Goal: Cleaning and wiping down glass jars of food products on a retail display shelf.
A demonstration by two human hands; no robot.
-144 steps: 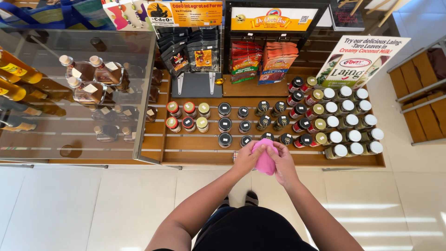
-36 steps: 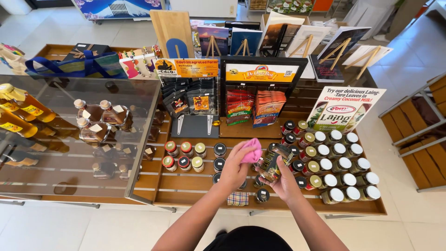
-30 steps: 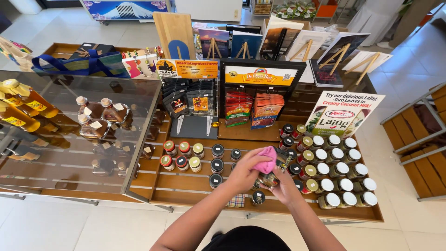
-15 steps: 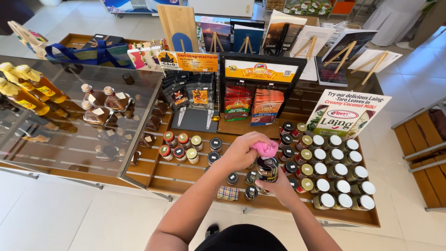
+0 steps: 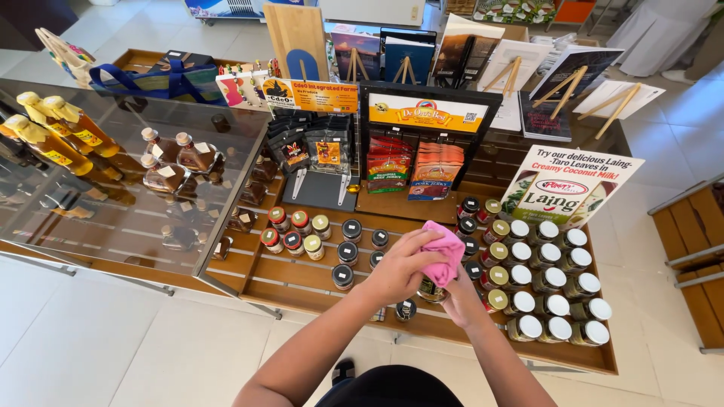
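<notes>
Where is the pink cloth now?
In the head view, the pink cloth is centre, in the left hand, pressed on a jar above the wooden shelf.

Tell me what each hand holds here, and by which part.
Left hand presses a bunched pink cloth onto the top of a small jar; right hand grips the jar's body from below.

The soft pink cloth point(image 5: 443, 252) at centre frame looks matt and slightly fuzzy, bunched over a small glossy glass jar point(image 5: 432, 289). The slatted wooden display table point(image 5: 302, 280) beneath has a smooth, warm brown finish. At right, rows of glass jars with smooth white lids point(image 5: 554, 290) shine. At left, a clear glossy glass case point(image 5: 113, 188) reflects light. The pale floor tiles point(image 5: 113, 347) look polished.
</notes>
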